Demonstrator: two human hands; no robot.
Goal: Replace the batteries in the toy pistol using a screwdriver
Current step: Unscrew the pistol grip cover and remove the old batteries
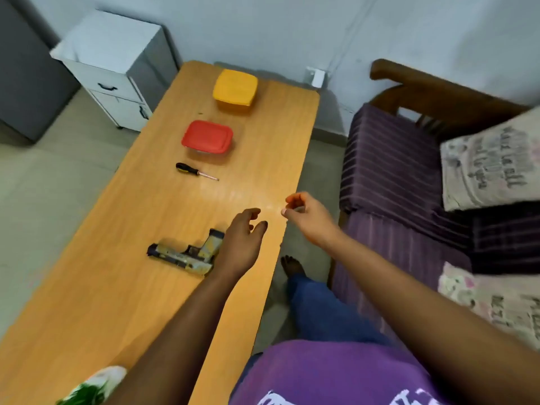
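Both hands hover loose-fingered and empty by the toy pistol (187,254).
Left hand (244,238) just beside its grip, right hand (306,213) past the table (117,287) edge; screwdriver (196,171), red box (207,137), yellow box (235,87) lie beyond it.

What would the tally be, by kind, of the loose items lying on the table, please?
Lidded boxes: 2 (yellow box, red box)
Screwdriver: 1
Toy pistol: 1
Total: 4
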